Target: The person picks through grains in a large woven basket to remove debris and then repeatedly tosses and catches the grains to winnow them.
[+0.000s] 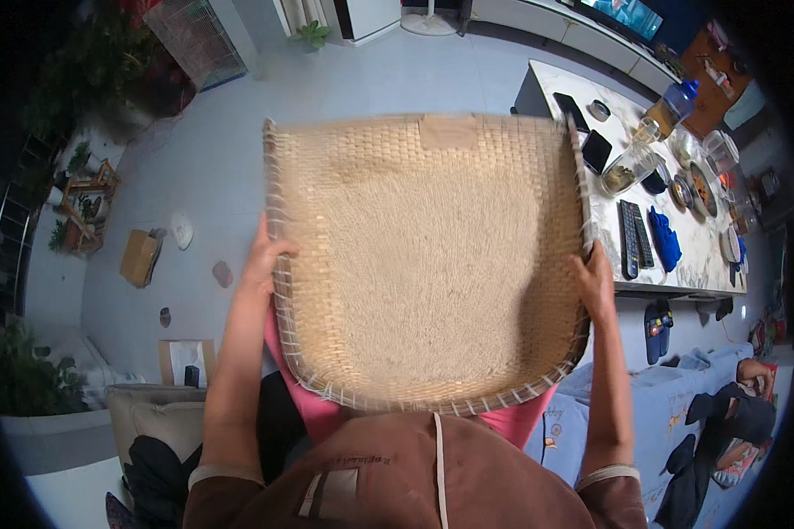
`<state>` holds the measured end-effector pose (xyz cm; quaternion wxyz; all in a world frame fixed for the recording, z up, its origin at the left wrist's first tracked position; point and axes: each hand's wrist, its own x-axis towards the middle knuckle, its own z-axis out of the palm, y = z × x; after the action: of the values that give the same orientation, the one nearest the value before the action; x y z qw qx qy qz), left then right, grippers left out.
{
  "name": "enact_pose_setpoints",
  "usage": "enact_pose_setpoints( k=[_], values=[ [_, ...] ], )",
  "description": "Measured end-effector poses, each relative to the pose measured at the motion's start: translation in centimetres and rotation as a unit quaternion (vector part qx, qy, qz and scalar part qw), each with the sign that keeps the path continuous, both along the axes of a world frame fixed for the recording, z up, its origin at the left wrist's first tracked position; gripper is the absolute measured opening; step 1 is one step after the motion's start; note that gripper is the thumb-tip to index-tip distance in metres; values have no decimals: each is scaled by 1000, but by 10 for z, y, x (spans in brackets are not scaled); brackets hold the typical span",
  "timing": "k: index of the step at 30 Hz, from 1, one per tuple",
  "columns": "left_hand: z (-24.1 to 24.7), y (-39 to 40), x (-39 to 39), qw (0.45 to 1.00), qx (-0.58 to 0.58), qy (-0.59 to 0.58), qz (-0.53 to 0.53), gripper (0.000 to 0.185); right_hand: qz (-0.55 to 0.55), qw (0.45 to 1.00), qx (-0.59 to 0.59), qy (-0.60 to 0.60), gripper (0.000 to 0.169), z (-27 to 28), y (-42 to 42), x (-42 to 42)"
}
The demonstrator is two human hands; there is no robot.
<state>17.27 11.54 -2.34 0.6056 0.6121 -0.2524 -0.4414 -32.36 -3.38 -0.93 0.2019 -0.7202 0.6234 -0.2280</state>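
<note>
A large woven bamboo winnowing basket (556,198) spans the space in front of my body, its rim bound with pale lacing. Across its floor lies a broad layer of small tan grains (430,271); they are too fine and blurred for me to tell which kind. My left hand (264,258) grips the left rim, thumb over the inside. On the opposite rim my right hand (594,278) holds on in the same way. A flat patch (448,132) covers the middle of the far edge. The basket is slightly blurred.
At the right, a marble-topped table (695,271) bears remote controls (628,238), phones (595,151), a glass jar (628,170) and a blue cloth (665,239). Another person (734,416) is on the blue-covered sofa (655,390). A cardboard box (139,258) stands on the floor at left.
</note>
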Motion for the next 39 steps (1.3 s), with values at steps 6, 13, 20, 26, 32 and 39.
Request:
enact_pose_setpoints(
  k=[6, 13, 20, 26, 32, 39],
  values=[
    [130, 24, -30, 992, -102, -47, 55, 94, 65, 970, -111, -207, 33, 116, 16, 19],
    [21, 26, -19, 999, -16, -29, 8, 92, 4, 984, -69, -167, 29, -40, 47, -5],
    [-10, 16, 1, 999, -3, 38, -8, 94, 2, 999, -1, -43, 34, -42, 10, 5],
    [34, -2, 7, 998, 24, -59, 29, 94, 64, 979, -182, -61, 36, 5, -27, -12],
    [128, 16, -22, 994, -80, -68, 44, 95, 48, 968, -226, -97, 34, 64, 2, 7],
    [-6, 33, -12, 999, -32, 27, -9, 88, 0, 993, -41, -111, 24, -50, 28, 7]
  ],
)
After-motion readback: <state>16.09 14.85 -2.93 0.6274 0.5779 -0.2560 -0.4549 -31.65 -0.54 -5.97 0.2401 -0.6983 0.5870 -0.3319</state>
